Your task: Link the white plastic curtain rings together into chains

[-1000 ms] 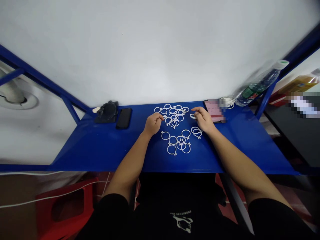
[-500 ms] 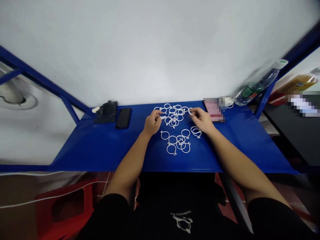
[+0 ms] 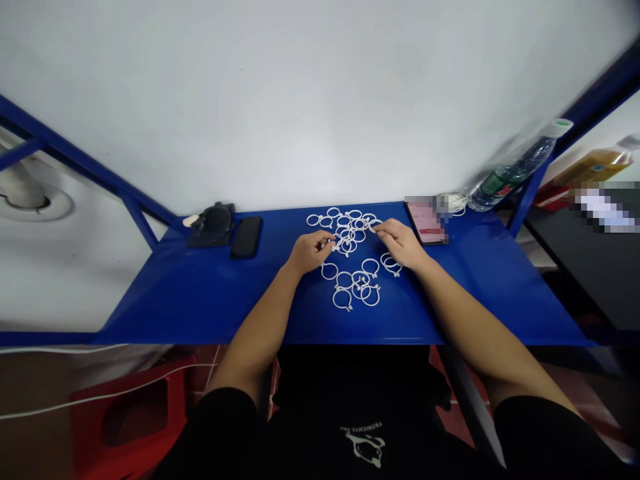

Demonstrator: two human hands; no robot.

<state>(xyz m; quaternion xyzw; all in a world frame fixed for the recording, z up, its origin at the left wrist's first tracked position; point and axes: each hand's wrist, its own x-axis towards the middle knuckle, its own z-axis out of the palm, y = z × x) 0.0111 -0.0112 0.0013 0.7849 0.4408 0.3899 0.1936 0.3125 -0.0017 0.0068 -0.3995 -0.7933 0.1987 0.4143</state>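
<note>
- White rings, several with small tabs at the rim, heaped loosely on the blue bench, many overlapping, squarely between left grip and right grip.
- At the heap's left edge, left grip with fingers curled, thumb and forefinger drawn close; bits of white visible at the fingertips, but impossible to tell whether holding a ring or merely in front of one.
- At the heap's right edge, right grip pinched narrow, thumb and forefinger closed on the rim of one ring, right beside the heap.
- Nearer the person, a second, looser group of rings, partly overlapping, touched by neither grip; leftmost one just below left grip.
- Just below right grip, an overlapping pair of rings, apart from both heap and group.
- Well to the left of left grip, a dark phone lying flat; beside it, a crumpled black item.
- Beyond right grip, a pink-screened device, partly pixelated; then a coiled white cable and a tilted clear bottle.
- Below the bench, far left, a red stool.
</note>
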